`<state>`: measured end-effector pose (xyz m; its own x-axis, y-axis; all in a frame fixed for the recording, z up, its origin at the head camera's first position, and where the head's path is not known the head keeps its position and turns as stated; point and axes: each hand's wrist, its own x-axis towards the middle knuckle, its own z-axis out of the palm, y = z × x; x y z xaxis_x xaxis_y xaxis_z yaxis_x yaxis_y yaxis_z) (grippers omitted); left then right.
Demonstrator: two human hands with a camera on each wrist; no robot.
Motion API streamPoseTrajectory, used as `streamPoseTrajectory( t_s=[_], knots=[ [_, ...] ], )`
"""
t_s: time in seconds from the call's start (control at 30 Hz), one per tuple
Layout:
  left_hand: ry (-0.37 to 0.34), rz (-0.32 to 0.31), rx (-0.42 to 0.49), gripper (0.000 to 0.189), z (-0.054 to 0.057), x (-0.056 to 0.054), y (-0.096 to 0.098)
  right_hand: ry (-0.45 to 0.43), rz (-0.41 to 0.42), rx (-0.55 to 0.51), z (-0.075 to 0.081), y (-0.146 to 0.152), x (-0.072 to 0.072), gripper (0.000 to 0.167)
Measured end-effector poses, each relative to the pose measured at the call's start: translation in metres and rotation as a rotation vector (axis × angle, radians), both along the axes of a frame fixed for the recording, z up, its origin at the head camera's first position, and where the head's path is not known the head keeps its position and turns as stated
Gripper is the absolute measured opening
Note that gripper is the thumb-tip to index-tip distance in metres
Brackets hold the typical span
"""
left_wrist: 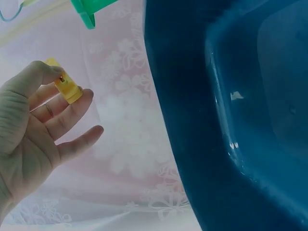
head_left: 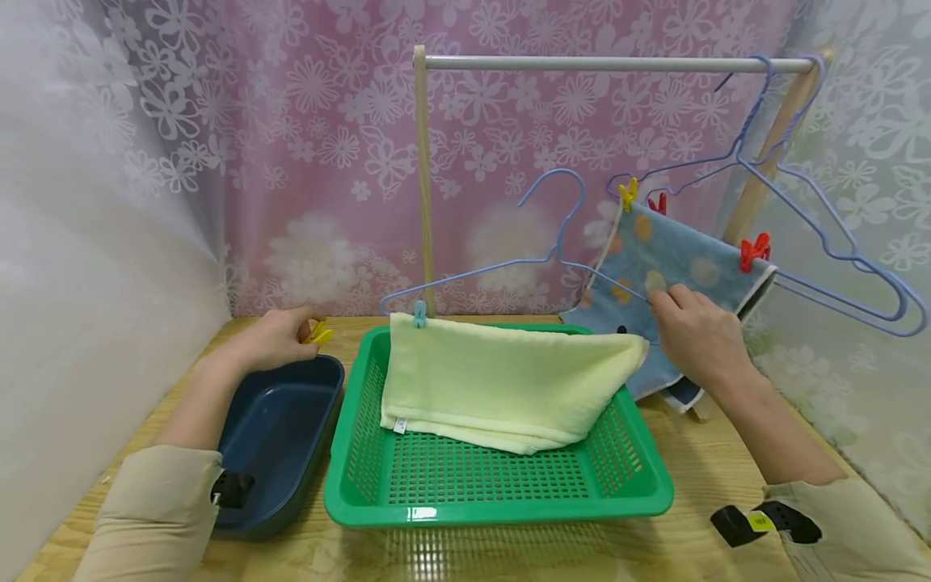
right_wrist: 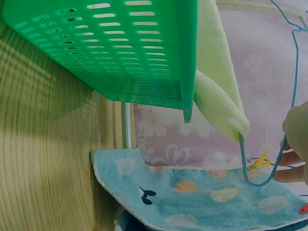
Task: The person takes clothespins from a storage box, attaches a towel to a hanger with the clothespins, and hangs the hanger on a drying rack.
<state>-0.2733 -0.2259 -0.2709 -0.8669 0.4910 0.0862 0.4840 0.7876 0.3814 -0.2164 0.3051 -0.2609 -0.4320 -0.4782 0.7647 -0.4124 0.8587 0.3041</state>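
My left hand [head_left: 280, 338] pinches a yellow clothespin [left_wrist: 67, 86] between thumb and fingers, above the far end of a dark blue basin [head_left: 334, 380]. With my right hand [head_left: 698, 335] I hold a blue wire hanger [head_left: 480, 272] by its right shoulder, its hook pointing up. A pale yellow towel [head_left: 502, 380] hangs over the hanger's lower bar, and a light blue clothespin [head_left: 419, 314] clips it near the left end. At the right, the hanger's rounded end [right_wrist: 255, 183] sticks out past the towel's edge.
Under the towel stands a green perforated basket [head_left: 502, 514]. Behind, a rack with a metal rail [head_left: 582, 63] bears two more blue hangers [head_left: 822, 234]. A blue spotted towel [head_left: 669, 250] hangs there, held by a red clothespin [head_left: 755, 251] and others. Floral curtains [head_left: 327, 162] enclose the table.
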Motion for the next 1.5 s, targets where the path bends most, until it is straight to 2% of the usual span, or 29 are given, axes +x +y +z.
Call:
streamPoseTrajectory(
  t_s=[0.1, 0.4, 0.9, 1.1, 1.3, 1.4, 1.5],
  knots=[
    [0.000, -0.008, 0.001, 0.045, 0.002, 0.001, 0.001, -0.003, -0.006, 0.000, 0.000, 0.000, 0.000, 0.019],
    [0.071, -0.017, 0.026, 0.038, 0.008, 0.003, 0.006, -0.002, -0.012, -0.002, 0.005, -0.003, 0.001, 0.012],
    [0.129, 0.022, 0.065, 0.032, 0.010, 0.004, 0.007, 0.045, -0.002, -0.029, 0.013, -0.006, -0.002, 0.018],
    [0.158, 0.051, 0.076, 0.032, 0.011, 0.005, 0.005, 0.054, -0.001, -0.025, 0.011, -0.007, -0.002, 0.020],
    [0.173, 0.067, 0.088, 0.033, 0.016, 0.009, 0.006, 0.080, 0.011, -0.041, 0.008, -0.008, -0.005, 0.015],
    [0.201, 0.058, 0.086, 0.034, 0.018, 0.011, 0.010, 0.081, 0.008, -0.042, 0.007, -0.008, -0.005, 0.012],
    [0.260, 0.046, 0.069, 0.033, 0.020, 0.013, 0.016, 0.070, 0.004, -0.033, 0.007, -0.008, -0.005, 0.014]
  ],
)
